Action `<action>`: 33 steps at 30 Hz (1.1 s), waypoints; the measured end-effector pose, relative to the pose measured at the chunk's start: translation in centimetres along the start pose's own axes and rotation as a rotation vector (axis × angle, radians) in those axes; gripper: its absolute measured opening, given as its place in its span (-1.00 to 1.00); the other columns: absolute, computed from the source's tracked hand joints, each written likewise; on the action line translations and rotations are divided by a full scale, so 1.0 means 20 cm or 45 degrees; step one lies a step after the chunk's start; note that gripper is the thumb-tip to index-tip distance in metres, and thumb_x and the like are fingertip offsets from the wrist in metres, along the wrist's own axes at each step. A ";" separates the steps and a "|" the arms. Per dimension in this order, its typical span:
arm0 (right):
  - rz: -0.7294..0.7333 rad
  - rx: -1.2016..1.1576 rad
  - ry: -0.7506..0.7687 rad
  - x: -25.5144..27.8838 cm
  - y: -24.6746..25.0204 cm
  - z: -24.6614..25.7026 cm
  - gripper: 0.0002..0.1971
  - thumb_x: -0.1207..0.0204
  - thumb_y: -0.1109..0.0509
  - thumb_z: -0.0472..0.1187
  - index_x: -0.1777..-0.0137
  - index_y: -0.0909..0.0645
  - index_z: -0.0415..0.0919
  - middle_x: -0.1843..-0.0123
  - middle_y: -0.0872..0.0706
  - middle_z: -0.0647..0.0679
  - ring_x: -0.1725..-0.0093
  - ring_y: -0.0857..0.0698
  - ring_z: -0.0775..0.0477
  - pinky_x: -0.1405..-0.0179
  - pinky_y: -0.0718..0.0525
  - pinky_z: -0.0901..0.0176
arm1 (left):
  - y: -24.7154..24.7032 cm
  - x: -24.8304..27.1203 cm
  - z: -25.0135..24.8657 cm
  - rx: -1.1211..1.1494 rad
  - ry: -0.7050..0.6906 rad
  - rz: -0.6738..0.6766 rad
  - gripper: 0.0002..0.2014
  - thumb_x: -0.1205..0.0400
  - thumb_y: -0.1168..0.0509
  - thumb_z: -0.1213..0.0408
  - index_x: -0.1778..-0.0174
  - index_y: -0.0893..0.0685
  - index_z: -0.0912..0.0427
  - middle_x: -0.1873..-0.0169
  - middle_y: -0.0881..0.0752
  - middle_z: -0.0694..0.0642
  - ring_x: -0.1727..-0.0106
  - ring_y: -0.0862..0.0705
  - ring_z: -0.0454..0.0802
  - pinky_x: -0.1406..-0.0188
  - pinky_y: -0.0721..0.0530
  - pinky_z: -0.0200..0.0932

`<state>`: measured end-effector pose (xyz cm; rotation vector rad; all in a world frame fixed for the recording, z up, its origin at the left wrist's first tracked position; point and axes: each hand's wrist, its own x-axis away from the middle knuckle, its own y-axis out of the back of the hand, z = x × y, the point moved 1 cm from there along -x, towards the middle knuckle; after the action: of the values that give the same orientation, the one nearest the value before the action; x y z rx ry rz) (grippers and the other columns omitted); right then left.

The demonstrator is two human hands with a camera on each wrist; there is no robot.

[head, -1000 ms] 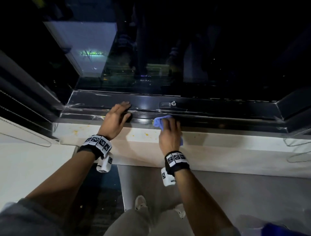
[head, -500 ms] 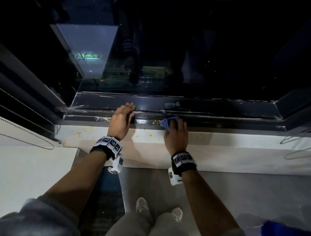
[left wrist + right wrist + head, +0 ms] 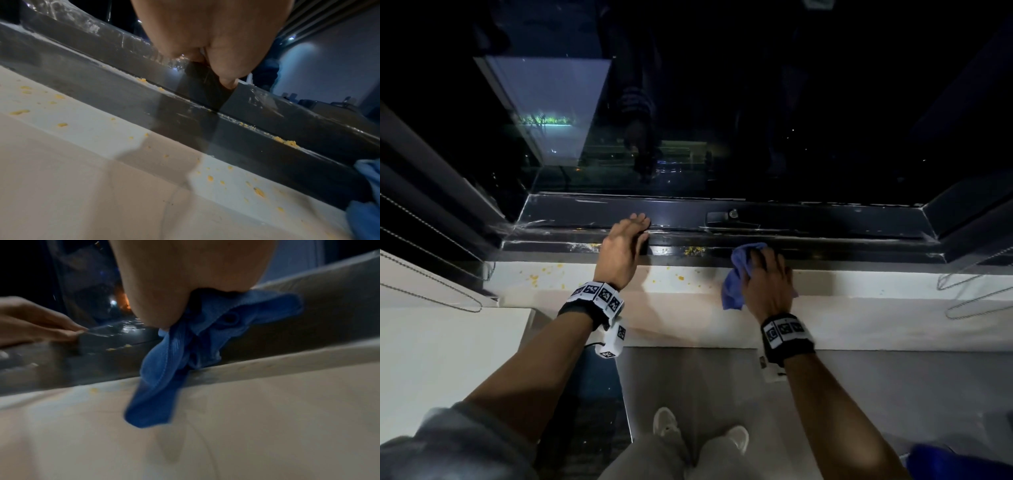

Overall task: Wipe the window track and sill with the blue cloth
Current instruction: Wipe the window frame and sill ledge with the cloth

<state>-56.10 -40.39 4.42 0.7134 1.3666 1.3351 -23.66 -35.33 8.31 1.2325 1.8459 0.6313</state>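
Observation:
The dark window track runs left to right below the black glass, with the white sill in front of it. Yellow crumbs lie in the track between my hands, and more crumbs dot the sill at the left. My right hand grips the bunched blue cloth and presses it into the track; a loose end hangs onto the sill. In the right wrist view the cloth spills from under the palm. My left hand rests with straight fingers on the frame ridge, holding nothing.
A small latch sits on the lower frame between my hands. Blind bead chains hang at the left and right ends of the sill. My shoes stand on the grey floor below. A white surface adjoins at the left.
My right hand has slid the cloth rightward along the track, away from the left hand, uncovering crumbs in the track. The left hand has stayed on the frame.

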 end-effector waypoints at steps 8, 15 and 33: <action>-0.008 -0.203 0.005 -0.03 -0.05 0.18 -0.64 -0.45 -0.57 -0.17 -0.23 -0.72 -0.24 -0.34 -0.64 -0.19 -0.21 -0.63 -0.32 -0.15 -0.70 -0.20 | -0.01 0.00 -0.01 0.021 0.044 0.000 -0.68 -0.84 -0.31 0.33 -0.49 -0.73 0.27 -0.43 -0.74 0.25 -0.54 -0.64 0.22 -0.60 -0.58 0.15; 0.020 -0.064 0.075 -0.04 0.00 0.00 -0.58 -0.56 -0.54 0.01 -0.37 -0.69 -0.11 -0.37 -0.62 -0.12 -0.26 -0.62 -0.27 -0.19 -0.69 -0.26 | 0.04 -0.01 0.03 0.012 0.011 0.099 -0.65 -0.85 -0.26 0.38 -0.56 -0.70 0.20 -0.55 -0.68 0.18 -0.64 -0.56 0.14 -0.69 -0.47 0.06; 0.041 -0.265 0.063 -0.04 -0.09 0.35 -0.50 -0.35 -0.58 -0.21 -0.32 -0.66 -0.18 -0.38 -0.58 -0.15 -0.24 -0.61 -0.33 -0.12 -0.70 -0.24 | 0.01 -0.02 0.06 0.039 -0.003 0.075 -0.62 -0.81 -0.28 0.49 -0.53 -0.73 0.18 -0.54 -0.69 0.14 -0.65 -0.57 0.06 -0.73 -0.44 0.01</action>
<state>-48.98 -39.25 4.18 0.5667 1.2372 1.5035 -22.36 -35.62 7.96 1.3113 1.8290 0.6360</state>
